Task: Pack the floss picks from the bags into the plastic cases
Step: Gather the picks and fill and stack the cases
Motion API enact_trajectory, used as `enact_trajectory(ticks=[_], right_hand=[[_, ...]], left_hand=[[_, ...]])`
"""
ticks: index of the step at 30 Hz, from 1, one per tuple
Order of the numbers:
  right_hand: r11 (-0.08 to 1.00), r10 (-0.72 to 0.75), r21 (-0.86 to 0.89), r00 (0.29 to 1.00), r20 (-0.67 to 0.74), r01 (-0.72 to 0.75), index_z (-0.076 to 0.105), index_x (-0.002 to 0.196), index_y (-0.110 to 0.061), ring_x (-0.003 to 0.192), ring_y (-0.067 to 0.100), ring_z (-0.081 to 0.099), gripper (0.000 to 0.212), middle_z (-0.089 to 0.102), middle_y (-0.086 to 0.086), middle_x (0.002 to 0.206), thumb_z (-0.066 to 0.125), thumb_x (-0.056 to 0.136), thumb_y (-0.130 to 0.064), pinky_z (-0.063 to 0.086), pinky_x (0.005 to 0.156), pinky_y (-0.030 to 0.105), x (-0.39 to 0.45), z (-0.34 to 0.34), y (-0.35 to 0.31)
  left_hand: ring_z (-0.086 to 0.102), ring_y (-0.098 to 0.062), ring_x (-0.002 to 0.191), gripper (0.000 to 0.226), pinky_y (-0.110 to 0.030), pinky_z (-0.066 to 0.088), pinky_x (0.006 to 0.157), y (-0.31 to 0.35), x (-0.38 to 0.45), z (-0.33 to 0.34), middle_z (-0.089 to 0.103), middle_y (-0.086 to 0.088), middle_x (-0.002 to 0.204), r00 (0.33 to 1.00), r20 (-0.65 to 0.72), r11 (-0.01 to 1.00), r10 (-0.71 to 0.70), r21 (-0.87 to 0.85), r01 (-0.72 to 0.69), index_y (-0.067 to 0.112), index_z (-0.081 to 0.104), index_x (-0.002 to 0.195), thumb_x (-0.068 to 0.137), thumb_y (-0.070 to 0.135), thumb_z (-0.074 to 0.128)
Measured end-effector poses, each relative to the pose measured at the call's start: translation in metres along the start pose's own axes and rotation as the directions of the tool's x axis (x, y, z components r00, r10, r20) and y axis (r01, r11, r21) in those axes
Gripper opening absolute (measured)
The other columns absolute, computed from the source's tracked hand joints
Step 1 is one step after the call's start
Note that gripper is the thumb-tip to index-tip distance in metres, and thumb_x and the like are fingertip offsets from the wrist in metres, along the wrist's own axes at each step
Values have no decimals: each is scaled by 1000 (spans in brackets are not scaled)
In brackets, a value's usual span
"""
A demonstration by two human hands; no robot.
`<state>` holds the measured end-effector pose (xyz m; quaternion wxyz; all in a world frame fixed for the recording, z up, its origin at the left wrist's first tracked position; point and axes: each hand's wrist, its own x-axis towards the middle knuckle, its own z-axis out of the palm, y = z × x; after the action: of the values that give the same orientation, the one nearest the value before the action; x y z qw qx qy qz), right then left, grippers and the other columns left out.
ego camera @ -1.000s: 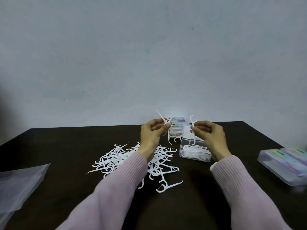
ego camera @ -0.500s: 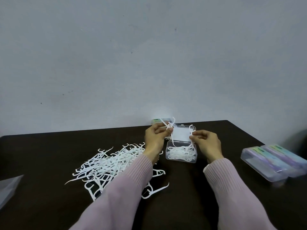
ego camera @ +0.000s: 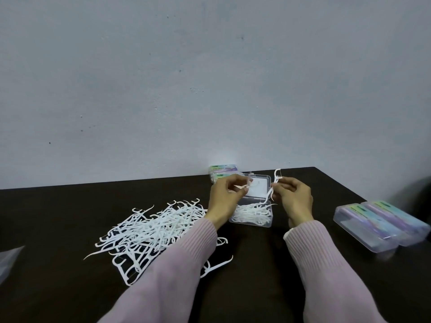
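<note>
With both hands, left (ego camera: 227, 197) and right (ego camera: 291, 198), each pinching a pick (ego camera: 274, 185), lay them flat, aligned, into the open case (ego camera: 253, 216).

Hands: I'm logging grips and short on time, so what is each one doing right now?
Left hand: pinching a floss pick over the open case.
Right hand: pinching another floss pick.

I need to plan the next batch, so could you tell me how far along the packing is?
Done: two closed cases on the right; the open case is partly filled. In hand: the right hand pinches a pick; the left hand holds another. Left: the loose pile.
</note>
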<state>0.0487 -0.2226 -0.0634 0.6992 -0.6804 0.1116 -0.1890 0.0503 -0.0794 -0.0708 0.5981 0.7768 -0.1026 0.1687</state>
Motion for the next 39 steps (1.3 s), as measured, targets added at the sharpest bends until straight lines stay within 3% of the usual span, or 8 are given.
enact_trajectory(ticks=[7,11,14,17,22,27,30,39], right_hand=[[929,-326,-175,945,33,327,63,111,-10,84,14,56,21,61,4,92,56,91,-8,49,75,25,-6,4,-6],[840,-424,-267,878,221,473,66,102,-15,75,6,58,20,63,-1,86,62,86,-4,47,64,7,-8,8,1],[778,-380,-372,851,362,506,68,93,-17,78,1,61,15,67,-4,86,68,82,-6,46,69,14,-8,9,7],[705,-260,-525,862,434,477,70,95,-21,87,6,62,15,68,-5,96,69,82,-14,50,83,24,-8,9,10],[663,-166,-662,931,325,350,66,102,-20,97,14,57,21,60,1,106,69,82,-17,47,88,31,-7,2,7],[782,-56,-590,966,253,200,67,91,-12,86,15,58,16,61,5,90,65,80,-1,47,80,27,-1,-5,8],[833,-63,-526,974,219,172,68,85,-10,74,10,57,19,65,7,84,63,79,7,46,74,21,1,-8,7],[808,-33,-569,977,213,151,66,81,-16,86,16,61,14,64,4,86,69,80,-2,51,84,32,0,-6,9]], left_hand=[[58,-2,75,32,-6,46,70,-5,-3,0,66,7,99,996,85,990,10,138,-21,14,69,108,83,-5,61],[60,0,76,31,-7,48,69,-4,0,-5,68,4,89,999,-32,996,-2,91,5,12,69,100,82,-8,53],[61,0,78,30,-6,47,70,-7,5,-13,69,3,87,987,-152,997,-51,56,60,13,69,93,83,-9,50],[63,-5,85,28,-6,46,71,-11,4,-18,70,0,92,983,-142,993,-114,-3,115,13,69,92,87,-8,51],[60,-7,89,18,-19,46,81,-15,4,-21,67,4,97,977,-4,974,-215,79,214,18,70,92,87,4,60],[61,-11,83,26,-22,51,70,-15,5,-34,66,0,93,950,119,957,-288,79,280,15,68,96,79,-4,66],[66,-15,87,30,-28,56,80,-15,6,-41,69,-1,92,954,117,961,-276,68,269,16,67,96,75,-4,72],[57,-6,62,29,-10,49,60,-13,-1,-22,65,-3,80,986,74,986,-150,87,143,6,68,93,70,-9,75]])
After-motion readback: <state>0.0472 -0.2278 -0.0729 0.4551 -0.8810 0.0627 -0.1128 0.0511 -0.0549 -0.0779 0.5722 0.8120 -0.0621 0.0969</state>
